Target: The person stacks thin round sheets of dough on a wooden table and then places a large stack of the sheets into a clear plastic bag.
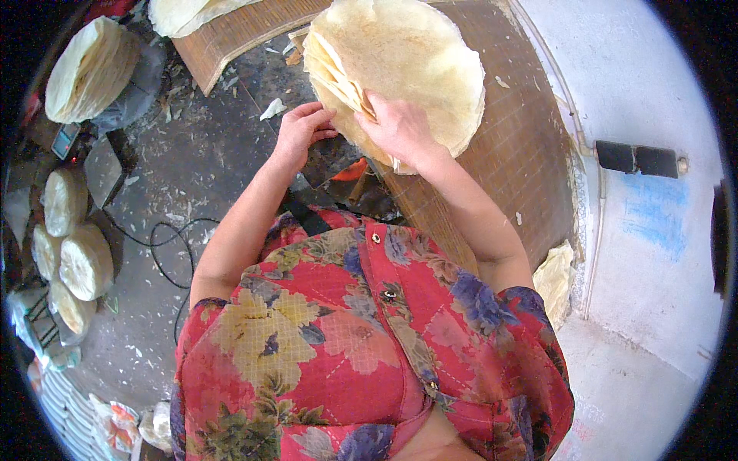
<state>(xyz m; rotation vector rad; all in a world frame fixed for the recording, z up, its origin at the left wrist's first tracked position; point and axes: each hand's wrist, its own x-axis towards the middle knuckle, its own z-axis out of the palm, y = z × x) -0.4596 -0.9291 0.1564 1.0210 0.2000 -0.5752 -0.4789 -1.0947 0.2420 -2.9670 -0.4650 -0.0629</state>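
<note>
A pile of thin, round, pale yellow flatbreads (430, 61) lies on the brown wooden board in front of me. On its left part, one or more sheets are bunched into a folded layer (332, 67). My right hand (400, 131) is closed on the near end of that folded flatbread, with its thumb and fingers over the pile. My left hand (301, 137) is at the left rim of the pile, its fingers bent together against the edge. Whatever lies between the left fingertips is hidden.
The wooden board (523, 154) runs along the white wall (653, 84). More flatbread stacks (94, 69) stand at the upper left, and several wrapped round bundles (86, 261) sit on the scrap-strewn floor (154, 323). A black cable (165, 257) loops there.
</note>
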